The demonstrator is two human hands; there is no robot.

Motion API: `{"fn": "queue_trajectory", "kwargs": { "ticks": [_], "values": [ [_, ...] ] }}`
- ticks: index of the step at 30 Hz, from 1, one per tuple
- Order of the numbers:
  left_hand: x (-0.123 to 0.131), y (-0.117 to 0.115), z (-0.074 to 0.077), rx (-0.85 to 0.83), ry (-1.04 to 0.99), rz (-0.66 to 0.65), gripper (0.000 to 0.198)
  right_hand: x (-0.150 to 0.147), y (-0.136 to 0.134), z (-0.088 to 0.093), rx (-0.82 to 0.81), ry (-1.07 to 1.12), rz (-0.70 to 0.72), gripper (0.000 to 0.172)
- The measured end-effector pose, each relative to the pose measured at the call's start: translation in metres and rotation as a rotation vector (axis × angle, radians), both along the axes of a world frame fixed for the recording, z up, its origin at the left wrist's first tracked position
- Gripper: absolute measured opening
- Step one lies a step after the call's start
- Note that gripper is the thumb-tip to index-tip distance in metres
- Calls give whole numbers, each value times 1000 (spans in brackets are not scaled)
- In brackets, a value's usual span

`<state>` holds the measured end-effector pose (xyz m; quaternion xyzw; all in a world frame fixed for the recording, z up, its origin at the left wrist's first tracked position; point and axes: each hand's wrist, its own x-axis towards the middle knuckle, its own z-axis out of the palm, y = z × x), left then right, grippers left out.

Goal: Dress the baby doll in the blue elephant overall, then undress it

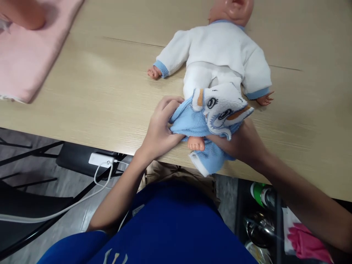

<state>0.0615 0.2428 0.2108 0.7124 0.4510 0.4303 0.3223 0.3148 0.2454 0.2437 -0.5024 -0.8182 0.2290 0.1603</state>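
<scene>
The left hand [159, 128] pinches the blue elephant trousers [192, 124] on the baby doll [220, 51] at the table [96, 91] edge; the right hand [244, 143] lies beneath, its grip hidden; the doll's head is cut off

My left hand [161, 128]: forearm angled up-right, fingers curled inward, thumb pressed in pinch. My right hand [243, 143]: forearm from lower right, back visible, fingers hidden.

no readable txt, labels, brands or nos. anywhere; shirt [154, 234] print too cut off.
</scene>
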Motion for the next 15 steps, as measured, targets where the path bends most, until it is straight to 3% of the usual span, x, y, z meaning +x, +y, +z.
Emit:
{"fn": "queue_trajectory", "kwargs": {
  "ticks": [3,7,11,15],
  "values": [
    [-8,8,0,-38,-67,-48,34,-1,4,4,36,61,-37,35],
    [-21,23,-4,-84,-132,-93,46,7,22,6,95,125,102,35],
    [-31,38,-3,-131,-120,-216,40,17,46,9,56,121,212,30],
    [-35,52,0,-218,-160,-295,37,20,64,10,-14,254,283,45]
  ]
}}
